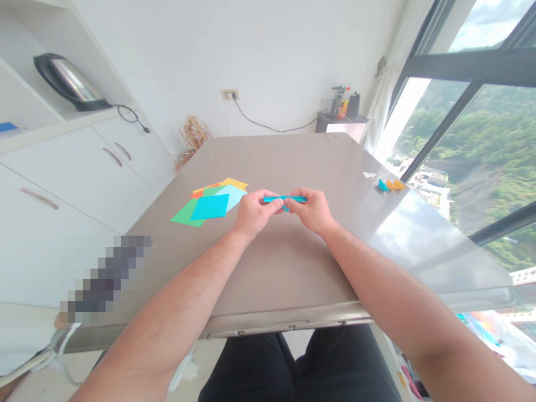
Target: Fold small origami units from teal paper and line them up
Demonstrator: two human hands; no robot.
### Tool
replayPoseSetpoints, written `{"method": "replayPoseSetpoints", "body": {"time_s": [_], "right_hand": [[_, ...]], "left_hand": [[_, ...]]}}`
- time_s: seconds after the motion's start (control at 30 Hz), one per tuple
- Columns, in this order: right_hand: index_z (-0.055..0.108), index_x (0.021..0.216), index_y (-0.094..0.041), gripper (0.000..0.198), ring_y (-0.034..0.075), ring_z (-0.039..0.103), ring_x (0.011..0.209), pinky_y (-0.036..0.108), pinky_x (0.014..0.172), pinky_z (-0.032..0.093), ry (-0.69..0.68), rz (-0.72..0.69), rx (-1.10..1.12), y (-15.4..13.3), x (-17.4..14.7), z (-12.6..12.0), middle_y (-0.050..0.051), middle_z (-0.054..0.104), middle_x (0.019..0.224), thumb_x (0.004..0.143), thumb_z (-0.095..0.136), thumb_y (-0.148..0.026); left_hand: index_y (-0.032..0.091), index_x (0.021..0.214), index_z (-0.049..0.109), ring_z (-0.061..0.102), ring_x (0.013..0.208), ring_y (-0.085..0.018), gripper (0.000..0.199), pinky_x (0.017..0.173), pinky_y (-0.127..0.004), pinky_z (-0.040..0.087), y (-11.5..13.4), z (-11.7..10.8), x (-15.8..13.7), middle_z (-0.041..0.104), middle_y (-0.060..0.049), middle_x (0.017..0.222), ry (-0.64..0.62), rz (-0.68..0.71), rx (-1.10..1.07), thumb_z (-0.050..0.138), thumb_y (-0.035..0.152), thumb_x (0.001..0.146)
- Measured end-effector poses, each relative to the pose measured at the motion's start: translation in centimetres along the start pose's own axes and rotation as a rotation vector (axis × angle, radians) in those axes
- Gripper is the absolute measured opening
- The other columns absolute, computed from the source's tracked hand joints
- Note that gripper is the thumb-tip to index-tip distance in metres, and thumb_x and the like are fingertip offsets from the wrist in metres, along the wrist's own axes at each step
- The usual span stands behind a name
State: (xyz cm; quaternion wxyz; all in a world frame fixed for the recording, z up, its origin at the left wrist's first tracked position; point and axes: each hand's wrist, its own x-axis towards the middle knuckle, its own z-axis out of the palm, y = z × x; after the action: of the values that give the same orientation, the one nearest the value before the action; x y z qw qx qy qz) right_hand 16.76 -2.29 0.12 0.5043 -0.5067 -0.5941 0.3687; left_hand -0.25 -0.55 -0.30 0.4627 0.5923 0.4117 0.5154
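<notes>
Turquoise paper, folded down to a narrow strip point(285, 199), is pinched between both hands above the grey table point(293, 262), just right of the loose stack of coloured sheets point(209, 204) that serves as the landmark here. The left hand point(253, 213) clamps the strip's left end between thumb and fingers; the right hand point(312, 211) is closed on its right end, so the strip spans the small gap between them. Judging from the thin, flat shape, a fold is being pressed or tightened along the strip's length; the next move would call for an even pinch along the crease with the edges kept aligned.

Far right of the stack, near the table's window edge, lie a few small folded pieces point(391, 184) in teal and orange. Up and left of the stack, a kettle point(69, 82) stands on a white shelf.

The strip's underside and its layers are hidden by the fingers, and a small turquoise bit below it cannot be made out. A pixelated patch covers something at the table's near left corner.
</notes>
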Motion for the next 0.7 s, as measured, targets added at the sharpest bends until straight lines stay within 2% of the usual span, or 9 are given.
{"method": "replayPoseSetpoints", "body": {"time_s": [0.27, 0.7], "right_hand": [[0.070, 0.079, -0.019, 0.021, 0.014, 0.057, 0.062, 0.027, 0.056, 0.043, -0.003, -0.020, 0.010, -0.05, 0.09, -0.03, 0.001, 0.067, 0.067, 0.074, 0.073, -0.038], [0.071, 0.076, -0.019, 0.019, 0.014, 0.057, 0.062, 0.028, 0.058, 0.044, 0.012, 0.003, 0.068, -0.66, -0.12, -0.13, 0.000, 0.066, 0.064, 0.070, 0.074, -0.037]], "left_hand": [[0.015, 0.086, 0.074, 0.074, 0.071, -0.021, 0.036, 0.079, -0.040, 0.064, 0.03, 0.18, -0.10, 0.075, -0.004, 0.078, 0.018, 0.013, -0.022, 0.087, 0.043, 0.068], [0.014, 0.084, 0.072, 0.074, 0.077, -0.022, 0.040, 0.084, -0.044, 0.064, 0.71, 0.32, -0.37, 0.075, -0.005, 0.079, -0.005, -0.026, -0.112, 0.090, 0.044, 0.064]]}}
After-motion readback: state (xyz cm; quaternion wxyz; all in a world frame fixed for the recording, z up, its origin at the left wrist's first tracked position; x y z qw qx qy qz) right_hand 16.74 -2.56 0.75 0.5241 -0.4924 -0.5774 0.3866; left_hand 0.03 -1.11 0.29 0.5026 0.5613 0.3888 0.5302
